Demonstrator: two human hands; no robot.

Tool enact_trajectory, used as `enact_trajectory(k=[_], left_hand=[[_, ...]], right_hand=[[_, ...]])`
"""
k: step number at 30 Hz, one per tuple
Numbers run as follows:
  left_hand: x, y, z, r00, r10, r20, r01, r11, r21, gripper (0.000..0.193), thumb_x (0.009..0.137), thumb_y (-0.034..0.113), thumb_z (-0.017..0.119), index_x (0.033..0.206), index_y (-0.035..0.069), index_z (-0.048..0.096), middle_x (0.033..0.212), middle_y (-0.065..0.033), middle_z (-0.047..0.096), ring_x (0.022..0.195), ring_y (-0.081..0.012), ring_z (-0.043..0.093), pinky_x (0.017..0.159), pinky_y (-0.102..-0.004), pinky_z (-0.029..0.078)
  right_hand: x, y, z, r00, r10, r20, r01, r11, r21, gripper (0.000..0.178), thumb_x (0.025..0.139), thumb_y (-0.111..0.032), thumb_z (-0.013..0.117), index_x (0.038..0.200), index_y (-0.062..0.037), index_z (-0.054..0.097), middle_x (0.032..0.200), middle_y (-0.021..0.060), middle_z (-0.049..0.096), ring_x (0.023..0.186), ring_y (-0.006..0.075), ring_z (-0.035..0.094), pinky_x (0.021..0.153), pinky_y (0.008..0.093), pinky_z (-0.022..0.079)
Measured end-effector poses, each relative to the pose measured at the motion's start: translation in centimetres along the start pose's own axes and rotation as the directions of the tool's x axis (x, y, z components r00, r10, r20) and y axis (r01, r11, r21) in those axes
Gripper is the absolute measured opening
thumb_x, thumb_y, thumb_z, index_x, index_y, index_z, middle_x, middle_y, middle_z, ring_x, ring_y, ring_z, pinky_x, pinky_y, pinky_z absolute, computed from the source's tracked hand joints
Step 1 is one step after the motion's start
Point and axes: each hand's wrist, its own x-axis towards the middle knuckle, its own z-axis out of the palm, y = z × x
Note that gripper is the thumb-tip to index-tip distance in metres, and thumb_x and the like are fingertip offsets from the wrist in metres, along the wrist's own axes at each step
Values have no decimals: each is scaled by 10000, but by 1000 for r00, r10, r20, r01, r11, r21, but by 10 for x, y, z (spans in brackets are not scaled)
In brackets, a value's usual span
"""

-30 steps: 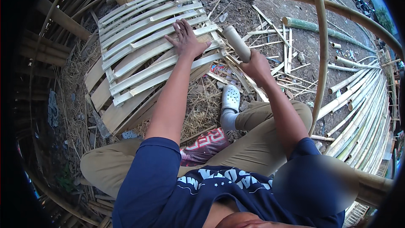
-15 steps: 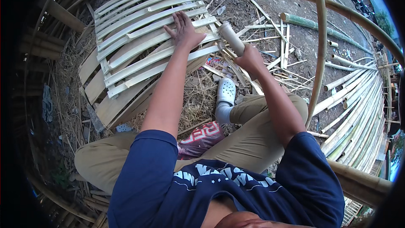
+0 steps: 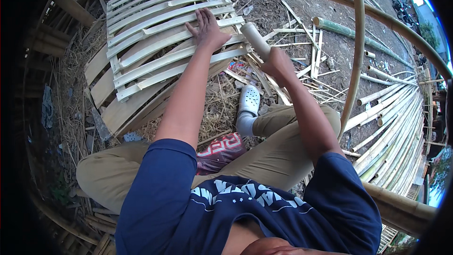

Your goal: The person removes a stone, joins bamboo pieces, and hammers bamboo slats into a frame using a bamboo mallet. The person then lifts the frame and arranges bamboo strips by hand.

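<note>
A panel of pale split-bamboo slats (image 3: 165,30), laid across crosspieces, rests on wide wooden boards (image 3: 123,112) in front of me. My left hand (image 3: 207,30) lies on the slats near their right ends, its fingers spread and holding nothing. My right hand (image 3: 276,63) is wrapped round one end of a thick, pale cylindrical club (image 3: 255,39), which looks like wood or bamboo. The club's far end points up and left, close beside the slat ends; whether it touches them I cannot tell.
Thin bamboo offcuts (image 3: 317,52) litter the ground to the right. Beyond them lie a green bamboo pole (image 3: 358,36) and a fanned stack of poles (image 3: 394,127). A curved bamboo upright (image 3: 359,66) stands right of my arm. My foot wears a white clog (image 3: 249,99).
The club's far end has shifted slightly left toward the slat ends. My left hand stays on the slats, and the whole view has moved a little.
</note>
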Motion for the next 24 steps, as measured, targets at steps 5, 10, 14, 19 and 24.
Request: enact_trajectory(k=[5, 10, 14, 19, 24], left_hand=[[0, -17, 0, 998, -53, -37, 53, 999, 12, 1276, 790, 547, 758, 1614, -6, -45, 1716, -177, 18, 1591, -273, -74, 1210, -666, -64], [1, 0, 5, 1000, 6, -26, -6, 1000, -17, 1269, 789, 545, 755, 1615, -10, -33, 1716, -175, 38, 1592, -266, -67, 1207, -672, -58], [-1, -26, -2, 999, -44, -11, 45, 998, 38, 1245, 798, 544, 742, 1616, -13, -12, 1717, -172, 44, 1593, -265, -59, 1210, -668, -56], [5, -13, 7, 1000, -10, -4, 10, 1000, 26, 1271, 781, 571, 747, 1618, -4, -18, 1720, -152, 30, 1590, -254, -85, 1212, -650, -99], [3, -18, 11, 999, -3, -38, 2, 1000, -15, 1262, 781, 578, 745, 1623, 5, 1, 1722, -143, 45, 1591, -253, -82, 1210, -654, -95]], right_hand=[[-13, -37, -16, 976, 163, 142, -151, 984, -89, 472, 741, -213, 723, 1139, 39, 683, 1021, 244, 738, 955, 350, 741, 857, 444, 572], [-1, 5, 6, 979, 114, 171, -33, 909, -416, 519, 686, -228, 741, 1112, 65, 692, 1040, 296, 721, 993, 420, 721, 905, 455, 563], [-22, -72, -15, 982, -105, -156, 135, 971, 200, 379, 756, -186, 731, 1022, 75, 663, 875, 217, 724, 729, 250, 732, 687, 379, 574], [20, 6, 8, 958, 140, 248, -19, 900, -436, 535, 720, -217, 721, 1160, 84, 673, 986, 278, 733, 892, 364, 751, 786, 424, 591], [-5, -14, 5, 993, 76, 95, -57, 980, -189, 508, 713, -232, 736, 1106, 84, 679, 980, 268, 735, 931, 381, 741, 855, 445, 569]])
